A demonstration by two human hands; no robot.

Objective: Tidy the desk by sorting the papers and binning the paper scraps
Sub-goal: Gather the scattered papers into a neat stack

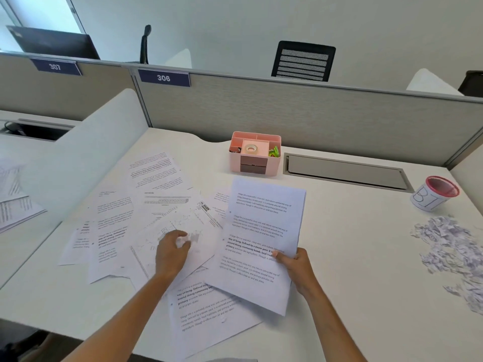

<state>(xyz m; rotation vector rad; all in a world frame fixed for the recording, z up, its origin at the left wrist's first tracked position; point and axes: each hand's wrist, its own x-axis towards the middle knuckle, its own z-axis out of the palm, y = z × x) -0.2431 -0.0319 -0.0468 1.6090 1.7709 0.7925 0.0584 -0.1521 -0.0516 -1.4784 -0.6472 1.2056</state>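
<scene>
Several printed sheets (pixel 146 212) lie scattered and overlapping on the left half of the white desk (pixel 352 257). My right hand (pixel 294 265) grips a printed sheet or thin stack (pixel 261 231) by its right edge, tilted up off the desk. My left hand (pixel 171 250) rests on the spread papers with its fingers curled around a small white crumpled scrap (pixel 184 240). A heap of shredded paper scraps (pixel 452 254) lies at the desk's right edge. Behind it stands a small red-rimmed bin cup (pixel 435 193) with a paper label.
A pink desk organiser (pixel 254 152) with tape and clips stands at the back centre. A grey cable hatch (pixel 345 171) lies to its right. Grey partitions close off the back. More papers (pixel 15 205) lie on the neighbouring desk at left.
</scene>
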